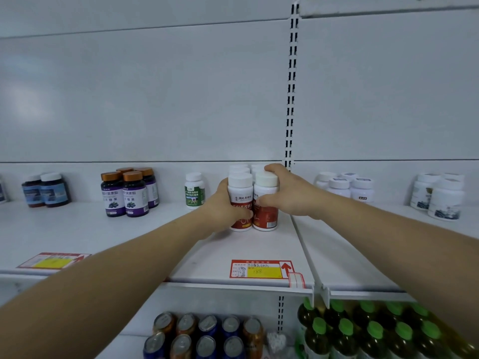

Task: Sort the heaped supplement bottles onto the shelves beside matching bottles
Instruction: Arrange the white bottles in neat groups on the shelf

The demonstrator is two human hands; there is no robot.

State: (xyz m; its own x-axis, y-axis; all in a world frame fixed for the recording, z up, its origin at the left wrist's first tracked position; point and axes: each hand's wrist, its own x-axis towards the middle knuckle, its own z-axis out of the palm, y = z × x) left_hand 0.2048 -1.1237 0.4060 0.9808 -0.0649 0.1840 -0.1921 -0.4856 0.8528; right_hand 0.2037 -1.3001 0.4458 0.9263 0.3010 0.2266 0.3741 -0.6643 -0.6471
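Two white-capped bottles with red labels stand side by side on the white shelf, in front of more white-capped bottles of the same kind. My left hand grips the left red-label bottle from its left side, thumb across the label. My right hand grips the right red-label bottle from the right, fingers over its cap and thumb on the label. Both bottles are upright and touch the shelf.
On the same shelf stand a green-label bottle, purple-label bottles with copper caps, dark blue-label bottles at left, and white bottles and white jars at right. Price tags lie at the front edge. Cans and green-capped bottles fill the shelf below.
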